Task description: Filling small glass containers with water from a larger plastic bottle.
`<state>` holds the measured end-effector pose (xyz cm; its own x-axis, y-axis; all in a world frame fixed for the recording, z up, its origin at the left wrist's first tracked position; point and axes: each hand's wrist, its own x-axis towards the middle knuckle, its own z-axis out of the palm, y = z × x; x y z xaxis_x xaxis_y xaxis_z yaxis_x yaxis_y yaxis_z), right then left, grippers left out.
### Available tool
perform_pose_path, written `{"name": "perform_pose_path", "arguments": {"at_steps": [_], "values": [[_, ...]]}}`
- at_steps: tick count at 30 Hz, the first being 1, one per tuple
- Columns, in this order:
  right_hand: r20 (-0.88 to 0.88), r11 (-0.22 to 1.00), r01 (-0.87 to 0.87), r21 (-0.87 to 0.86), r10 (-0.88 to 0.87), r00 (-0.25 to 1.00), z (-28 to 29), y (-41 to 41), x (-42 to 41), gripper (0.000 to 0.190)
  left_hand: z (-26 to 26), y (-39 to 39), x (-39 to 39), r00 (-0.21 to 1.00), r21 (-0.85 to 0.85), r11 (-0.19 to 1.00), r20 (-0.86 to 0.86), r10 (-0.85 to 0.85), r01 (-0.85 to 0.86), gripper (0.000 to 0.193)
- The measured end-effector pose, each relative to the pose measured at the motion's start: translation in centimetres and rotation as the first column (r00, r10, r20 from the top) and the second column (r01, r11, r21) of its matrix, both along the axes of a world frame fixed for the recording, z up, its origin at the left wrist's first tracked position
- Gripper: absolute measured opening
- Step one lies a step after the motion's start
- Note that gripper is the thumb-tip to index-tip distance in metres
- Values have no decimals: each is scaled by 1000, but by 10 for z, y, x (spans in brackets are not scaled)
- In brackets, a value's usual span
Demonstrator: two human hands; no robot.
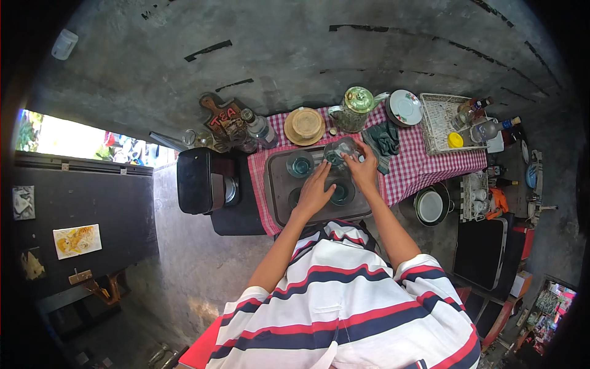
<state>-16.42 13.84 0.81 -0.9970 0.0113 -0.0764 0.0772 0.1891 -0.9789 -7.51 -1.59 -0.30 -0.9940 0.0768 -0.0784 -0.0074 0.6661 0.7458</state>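
Observation:
A brown serving tray (276, 203) lies on a red-and-white checked cloth. Several drinking glasses stand on it, among them a glass (300, 164) at the back left and a glass (342, 193) at the front right. My right hand (362, 168) has its fingers around a clear glass (345, 147) at the tray's back right, close beside or overlapping another glass (333, 155). My left hand (315, 193) reaches over the middle of the tray, fingers extended, between the glasses; it partly hides a glass (295, 197) at the front left. Whether its fingertips touch the back-right glass is unclear.
Behind the tray are a lidded woven container (305, 124), a green patterned teapot (357, 108), stacked plates (404, 108) and a dark green cloth (381, 140). A white wire basket (428, 124) with bottles stands right. Left are glass bottles (262, 131) and a black appliance (196, 181).

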Motion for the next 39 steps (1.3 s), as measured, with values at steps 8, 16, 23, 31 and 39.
{"name": "perform_pose_path", "arguments": {"at_steps": [8, 16, 23, 31, 39], "values": [[-64, 1000, 11, 16, -10, 998, 1, -3, 0, 54, 2, 9, -6, 996, -248, 966, 68, -57, 72, 70], [-137, 996, -18, 85, 30, 990, 6, -7, 1, 56, -1, 11, -6, 997, -260, 965, 67, -25, 42, 71], [-152, 996, -10, 87, 23, 988, 4, -8, 2, 55, 2, 12, -4, 998, -265, 964, 57, -23, 37, 71], [-224, 992, -38, 120, 64, 972, 3, -7, 3, 56, -2, 12, -3, 999, -276, 961, 36, -16, 26, 74], [-341, 961, -83, 264, 173, 924, 8, -8, 6, 56, -2, 13, -3, 999, -265, 964, 31, -16, 24, 74]]}}
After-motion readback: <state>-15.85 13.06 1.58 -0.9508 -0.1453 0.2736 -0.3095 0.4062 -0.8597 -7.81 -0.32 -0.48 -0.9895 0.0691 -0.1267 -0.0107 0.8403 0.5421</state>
